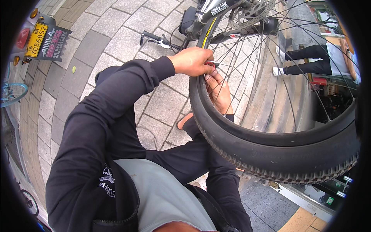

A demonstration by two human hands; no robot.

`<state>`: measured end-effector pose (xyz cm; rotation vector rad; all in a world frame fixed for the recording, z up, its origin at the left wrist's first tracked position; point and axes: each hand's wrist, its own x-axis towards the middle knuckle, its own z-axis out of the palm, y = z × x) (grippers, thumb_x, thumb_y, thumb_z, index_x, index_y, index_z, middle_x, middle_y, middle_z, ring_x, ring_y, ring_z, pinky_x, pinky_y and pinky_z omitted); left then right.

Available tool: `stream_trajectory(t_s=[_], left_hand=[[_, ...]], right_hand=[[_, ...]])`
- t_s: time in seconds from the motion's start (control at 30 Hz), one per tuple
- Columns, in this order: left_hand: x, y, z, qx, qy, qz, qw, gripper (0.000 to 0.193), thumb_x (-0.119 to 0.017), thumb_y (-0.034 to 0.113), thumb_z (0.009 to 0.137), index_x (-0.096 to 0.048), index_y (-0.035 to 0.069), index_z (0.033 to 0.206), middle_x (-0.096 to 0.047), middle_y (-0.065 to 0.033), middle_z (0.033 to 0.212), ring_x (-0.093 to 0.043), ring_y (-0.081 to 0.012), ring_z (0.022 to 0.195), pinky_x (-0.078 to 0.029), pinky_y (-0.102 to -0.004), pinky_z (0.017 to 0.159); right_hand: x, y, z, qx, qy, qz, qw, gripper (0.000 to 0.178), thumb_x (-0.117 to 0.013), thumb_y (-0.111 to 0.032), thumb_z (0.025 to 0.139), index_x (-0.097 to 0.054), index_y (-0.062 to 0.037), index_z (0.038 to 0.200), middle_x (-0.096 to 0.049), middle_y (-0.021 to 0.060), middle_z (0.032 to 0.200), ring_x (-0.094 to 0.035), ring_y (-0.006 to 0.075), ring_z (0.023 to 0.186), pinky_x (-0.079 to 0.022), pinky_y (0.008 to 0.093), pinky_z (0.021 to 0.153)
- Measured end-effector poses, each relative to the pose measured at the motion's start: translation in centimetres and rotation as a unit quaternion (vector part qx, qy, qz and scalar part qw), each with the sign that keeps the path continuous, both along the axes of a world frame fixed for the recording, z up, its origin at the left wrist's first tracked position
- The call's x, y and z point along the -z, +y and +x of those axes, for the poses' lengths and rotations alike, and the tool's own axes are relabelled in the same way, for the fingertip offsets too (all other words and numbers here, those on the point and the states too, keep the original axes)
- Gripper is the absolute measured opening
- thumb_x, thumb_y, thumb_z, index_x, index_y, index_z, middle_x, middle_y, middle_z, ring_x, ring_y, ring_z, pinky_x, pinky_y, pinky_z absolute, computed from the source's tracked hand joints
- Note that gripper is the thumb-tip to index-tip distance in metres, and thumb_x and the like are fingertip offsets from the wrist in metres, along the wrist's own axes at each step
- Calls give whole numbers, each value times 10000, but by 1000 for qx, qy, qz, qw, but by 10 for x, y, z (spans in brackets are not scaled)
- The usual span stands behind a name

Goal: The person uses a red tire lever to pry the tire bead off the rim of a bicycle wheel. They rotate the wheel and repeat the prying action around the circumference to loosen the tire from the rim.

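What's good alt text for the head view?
A left hand holds a small red item at a bicycle wheel, the right hand close below it. The wheel's black knobby tyre sweeps across the right, with grey paving beyond.

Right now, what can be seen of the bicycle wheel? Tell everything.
The bicycle wheel, seen obliquely on the right, is partly cut off. Its black, rubber-looking tyre has knobbly tread, faint scuffs and yellow marking; inside are a dark rim, thin spokes and a silvery perforated disc rotor. The left hand, a red item in its grip, and the right hand are at the rim; contact is unclear.
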<state>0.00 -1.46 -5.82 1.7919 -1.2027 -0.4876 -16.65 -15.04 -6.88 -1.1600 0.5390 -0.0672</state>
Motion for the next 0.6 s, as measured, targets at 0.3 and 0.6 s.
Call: stream_trajectory(t_s=[0.3,0.6], left_hand=[[3,-13,-16,-150,-49,2,987,365,-777,388,912,-658,46,961,-743,-190,870,-727,-432,871,-565,-513,769],[20,-16,6,-112,236,-111,959,544,-752,375,993,-660,-55,1312,-778,-159,1089,-744,-224,988,-576,-364,871]], right_hand=[[17,-2,25,18,8,-37,999,153,-654,-148,1079,-723,-60,1185,-678,-35,903,-563,69,731,-449,243,666],[14,-18,41,33,-92,-54,994,244,-642,-237,1085,-682,-9,1165,-673,30,894,-615,131,749,-495,282,689]])
